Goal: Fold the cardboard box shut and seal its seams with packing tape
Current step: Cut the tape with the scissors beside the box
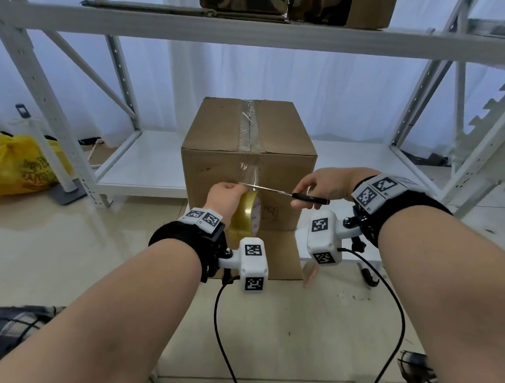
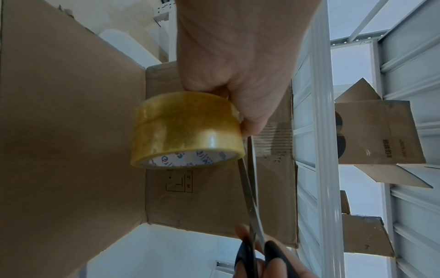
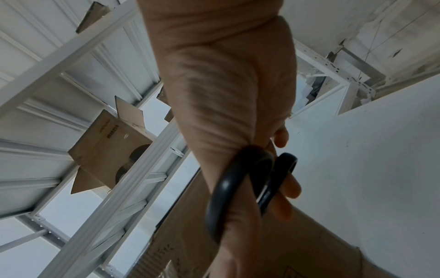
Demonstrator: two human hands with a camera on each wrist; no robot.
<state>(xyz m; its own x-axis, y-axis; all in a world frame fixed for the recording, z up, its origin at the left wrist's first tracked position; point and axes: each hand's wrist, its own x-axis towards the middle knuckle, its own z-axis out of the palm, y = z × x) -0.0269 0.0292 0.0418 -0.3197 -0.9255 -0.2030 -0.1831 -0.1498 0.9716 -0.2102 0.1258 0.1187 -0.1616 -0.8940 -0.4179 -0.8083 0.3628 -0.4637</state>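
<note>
A closed brown cardboard box (image 1: 219, 132) stands on the floor in front of me, a clear tape strip (image 1: 250, 124) running along its top seam and down the front face. My left hand (image 1: 225, 194) grips a yellowish tape roll (image 1: 246, 217) against the box front; the roll (image 2: 185, 129) fills the left wrist view. My right hand (image 1: 312, 188) holds black-handled scissors (image 1: 277, 191) level, blades lying across the stretched tape just above the roll. The handles (image 3: 240, 190) show in the right wrist view with my fingers through them, and the blades (image 2: 250, 188) in the left wrist view.
White metal shelving (image 1: 252, 29) surrounds the box, with cardboard boxes (image 1: 340, 7) on the upper shelf. A yellow plastic bag (image 1: 18, 166) lies at the left on the floor. A lower box flap (image 1: 272, 250) juts toward me. Cables (image 1: 390, 313) hang from the wrist cameras.
</note>
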